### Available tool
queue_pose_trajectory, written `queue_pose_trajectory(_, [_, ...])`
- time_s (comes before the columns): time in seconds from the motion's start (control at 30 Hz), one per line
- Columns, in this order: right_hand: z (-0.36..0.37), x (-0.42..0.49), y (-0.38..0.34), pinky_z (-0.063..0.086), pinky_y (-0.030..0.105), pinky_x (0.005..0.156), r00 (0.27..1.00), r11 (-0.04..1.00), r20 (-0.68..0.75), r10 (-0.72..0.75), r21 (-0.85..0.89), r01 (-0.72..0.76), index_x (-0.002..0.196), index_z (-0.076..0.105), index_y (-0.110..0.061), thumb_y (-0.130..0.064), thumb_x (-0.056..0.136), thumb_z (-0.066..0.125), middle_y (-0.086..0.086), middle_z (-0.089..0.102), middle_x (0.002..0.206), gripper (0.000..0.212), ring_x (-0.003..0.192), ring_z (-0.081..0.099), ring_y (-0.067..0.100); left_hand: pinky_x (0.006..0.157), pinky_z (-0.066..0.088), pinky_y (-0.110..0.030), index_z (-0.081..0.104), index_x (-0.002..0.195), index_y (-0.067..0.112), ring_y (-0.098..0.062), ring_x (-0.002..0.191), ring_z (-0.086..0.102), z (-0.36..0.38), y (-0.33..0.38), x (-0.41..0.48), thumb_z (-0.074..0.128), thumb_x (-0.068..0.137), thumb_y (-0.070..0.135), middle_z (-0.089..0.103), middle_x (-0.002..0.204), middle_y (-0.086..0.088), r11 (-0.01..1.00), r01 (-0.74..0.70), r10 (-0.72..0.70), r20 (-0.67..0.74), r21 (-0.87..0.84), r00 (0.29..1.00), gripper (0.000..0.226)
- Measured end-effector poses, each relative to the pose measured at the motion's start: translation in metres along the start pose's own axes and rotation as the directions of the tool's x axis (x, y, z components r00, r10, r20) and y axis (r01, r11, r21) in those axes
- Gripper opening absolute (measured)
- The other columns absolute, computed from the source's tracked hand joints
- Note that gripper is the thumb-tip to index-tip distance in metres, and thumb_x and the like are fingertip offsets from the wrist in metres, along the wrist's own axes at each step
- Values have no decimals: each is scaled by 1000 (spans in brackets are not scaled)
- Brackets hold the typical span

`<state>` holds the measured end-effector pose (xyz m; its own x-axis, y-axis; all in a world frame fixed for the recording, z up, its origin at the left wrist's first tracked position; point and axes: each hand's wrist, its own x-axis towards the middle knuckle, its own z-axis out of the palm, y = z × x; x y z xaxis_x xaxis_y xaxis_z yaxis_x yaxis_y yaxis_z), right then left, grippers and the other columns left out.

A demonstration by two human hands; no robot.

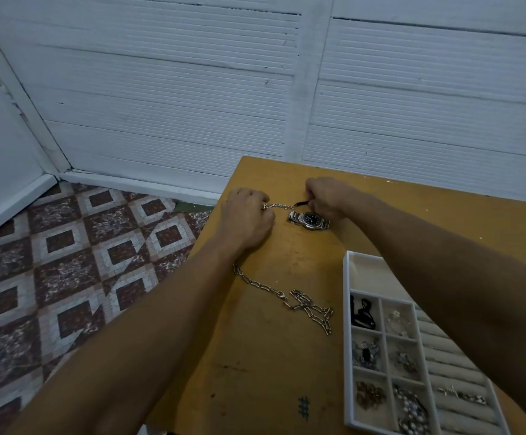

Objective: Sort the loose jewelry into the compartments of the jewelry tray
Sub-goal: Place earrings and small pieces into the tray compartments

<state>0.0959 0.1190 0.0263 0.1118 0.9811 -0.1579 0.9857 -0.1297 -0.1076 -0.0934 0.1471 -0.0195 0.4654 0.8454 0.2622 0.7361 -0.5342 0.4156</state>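
On the tabletop [255, 356], a fine chain [279, 206] is stretched between my hands. The left hand [249, 215] is curled round one end and the right hand [327, 196] pinches the other. One wristwatch [308, 219] lies just beside it, and one heavy link chain [300, 298] lies nearer. My right forearm hides part of the jewelry tray [346, 309], whose six small compartments hold blurry pieces.

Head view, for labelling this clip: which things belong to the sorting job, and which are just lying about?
Job: thin chain, gripped by left hand and right hand; wristwatch; heavy link chain; jewelry tray.
Not job: table; tiled floor; panelled wall.
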Motion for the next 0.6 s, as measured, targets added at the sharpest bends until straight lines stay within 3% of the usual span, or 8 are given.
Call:
queue_pose_trajectory(0.1, [-3, -3, 1, 35, 34, 78, 1000, 999, -28, 9, 35, -8, 98, 47, -17, -9, 94, 44, 5, 56, 96, 9, 92, 51, 24, 105, 33, -40, 60, 124, 16, -23, 125, 43, -6, 7, -4, 49, 93, 30, 58, 128, -6, 996, 18, -21, -26, -83, 999, 35])
queue_pose_trajectory(0.27, [-16, -11, 0, 37, 30, 66, 990, 960, -139, -11, 276, 49, 98, 50, -14, -10, 95, 45, 0, 55, 87, 7, 81, 50, 19, 101, 37, -33, 57, 127, 15, -20, 123, 48, -15, 26, -9, 49, 96, 26, 57, 131, -4, 938, 97, -112, -26, -333, 993, 34])
queue_pose_trajectory(0.37, [-28, -21, -5, 43, 32, 69, 984, 913, -177, -2, 401, 74, 98, 52, -14, -13, 96, 46, -2, 58, 86, 6, 81, 56, 19, 90, 41, -23, 55, 129, 14, -15, 113, 52, -21, 40, -13, 45, 99, 27, 59, 126, -4, 833, 156, -191, -11, -531, 981, 35])
queue_pose_trajectory(0.47, [-39, -33, -9, 55, 42, 81, 985, 816, -171, 21, 572, 82, 102, 54, -9, -14, 97, 45, 2, 59, 88, 11, 80, 65, 19, 69, 38, -17, 61, 118, 16, -3, 83, 52, -27, 50, -17, 40, 101, 31, 61, 105, 1, 665, 226, -293, 30, -712, 956, 31])
queue_pose_trajectory(0.53, [-47, -41, -12, 58, 44, 81, 983, 766, -182, 9, 633, 110, 101, 55, -9, -14, 98, 45, 5, 59, 88, 11, 76, 66, 19, 74, 40, -23, 62, 112, 19, -6, 85, 55, -31, 53, -19, 39, 102, 32, 63, 104, 2, 558, 251, -333, 64, -791, 941, 29])
queue_pose_trajectory(0.6, [-58, -52, -15, 59, 40, 75, 980, 739, -199, -10, 659, 141, 98, 55, -10, -13, 97, 45, 9, 60, 89, 10, 73, 65, 19, 84, 43, -26, 62, 118, 16, -11, 101, 59, -36, 57, -23, 39, 101, 32, 65, 114, 1, 498, 265, -359, 82, -826, 930, 33])
